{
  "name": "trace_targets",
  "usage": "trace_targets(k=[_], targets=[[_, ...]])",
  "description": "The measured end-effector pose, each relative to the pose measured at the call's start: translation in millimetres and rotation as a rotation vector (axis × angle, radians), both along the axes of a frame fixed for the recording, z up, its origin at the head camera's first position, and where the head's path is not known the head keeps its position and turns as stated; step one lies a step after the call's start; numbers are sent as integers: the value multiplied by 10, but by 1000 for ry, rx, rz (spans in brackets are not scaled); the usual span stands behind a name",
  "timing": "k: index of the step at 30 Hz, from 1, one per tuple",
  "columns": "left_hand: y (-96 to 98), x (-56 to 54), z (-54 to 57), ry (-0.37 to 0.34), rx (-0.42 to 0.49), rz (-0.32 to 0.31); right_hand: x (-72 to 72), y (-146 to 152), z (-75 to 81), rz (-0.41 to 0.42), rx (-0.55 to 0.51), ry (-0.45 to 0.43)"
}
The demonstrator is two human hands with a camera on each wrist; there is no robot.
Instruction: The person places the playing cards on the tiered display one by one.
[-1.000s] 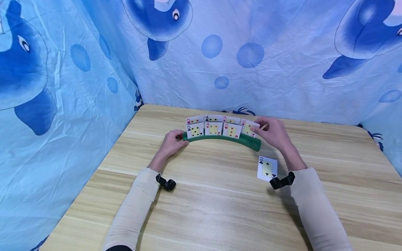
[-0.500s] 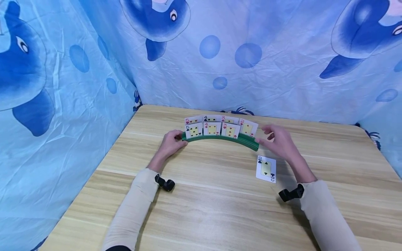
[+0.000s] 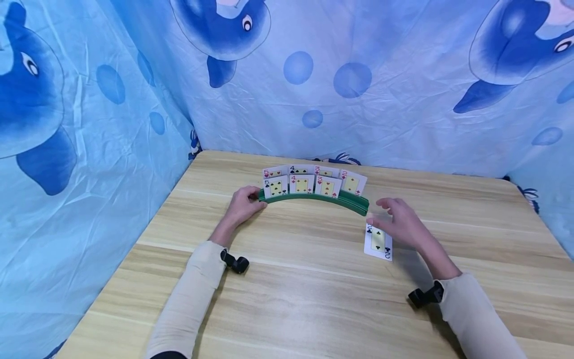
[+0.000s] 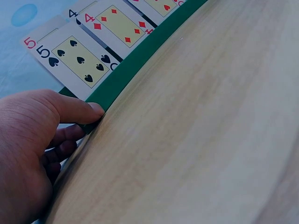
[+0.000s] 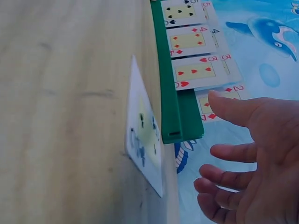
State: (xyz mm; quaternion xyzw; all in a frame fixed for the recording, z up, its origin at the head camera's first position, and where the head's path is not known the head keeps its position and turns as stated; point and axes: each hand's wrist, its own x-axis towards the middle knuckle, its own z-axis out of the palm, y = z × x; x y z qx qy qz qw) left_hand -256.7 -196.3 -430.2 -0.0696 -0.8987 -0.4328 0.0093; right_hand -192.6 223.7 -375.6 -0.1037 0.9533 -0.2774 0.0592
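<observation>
A curved green card holder [image 3: 355, 202] stands on the table with playing cards upright in two rows. Its front row shows the five of spades [image 4: 80, 60], the four of diamonds [image 3: 302, 184] and the three of hearts [image 3: 328, 187]. Behind, the two of diamonds [image 3: 353, 182] is at the right end. My left hand [image 3: 242, 204] pinches the holder's left end between thumb and fingers. Face up near the right end lies the two of clubs [image 3: 378, 243]. Over its far edge hovers my right hand [image 3: 400, 222], fingers spread and holding nothing; the thumb covers a corner of the card.
The wooden table [image 3: 287, 299] extends around the holder on all sides. A blue cloth backdrop [image 3: 314, 99] with whale prints hangs behind and to the left. Black wrist cameras [image 3: 426, 295] are strapped over both sleeves.
My right hand has let go of the two of diamonds in the back row and moved toward me, down over the two of clubs. The left hand has kept its grip on the holder.
</observation>
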Motion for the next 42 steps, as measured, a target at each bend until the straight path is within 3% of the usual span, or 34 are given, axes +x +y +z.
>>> trace_targets(k=[15,30,42], targets=[[45,-2,20,-12,-7,-4,212,111,-185,47,68,-27],[21,19,0,-6,0,4,532,33,-413,-58,69,52],[8,30,16,-19,9,10,606,-65,-542,-134,30,103]])
